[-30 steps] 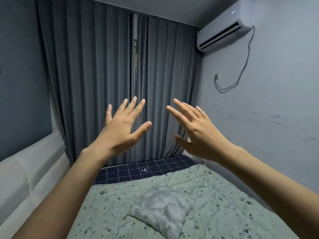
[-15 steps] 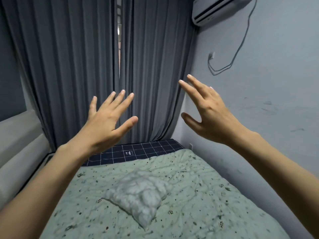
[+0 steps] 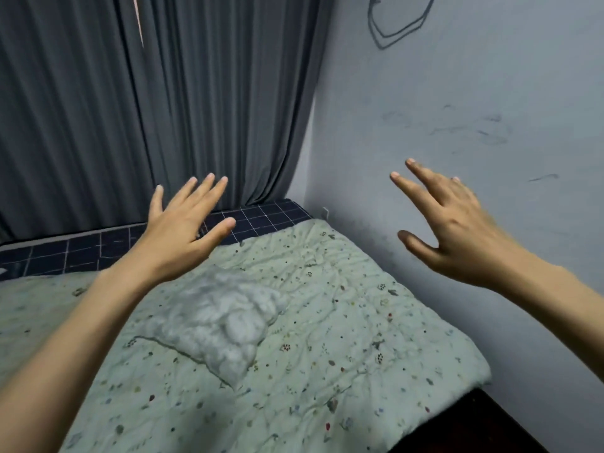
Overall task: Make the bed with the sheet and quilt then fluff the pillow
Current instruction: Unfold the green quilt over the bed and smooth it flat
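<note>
My view has tipped down over the last second, and both hands have dropped with it: my left hand (image 3: 183, 233) and right hand (image 3: 457, 230) hang spread and empty above the bed. The pale green floral quilt (image 3: 343, 322) already lies flat over the dark navy grid-checked sheet (image 3: 261, 217), with the lumpy white pillow (image 3: 215, 325) on top mid-bed, so I judge fluffing comes next. My left forearm hides the pillow's near-left corner; the bed's left side is cut off

You are facing dark grey curtains (image 3: 157, 103) hanging in folds on the far side, a pale scuffed wall (image 3: 474, 103) running along the right, and a grey cable (image 3: 397, 29) looping high on it.
</note>
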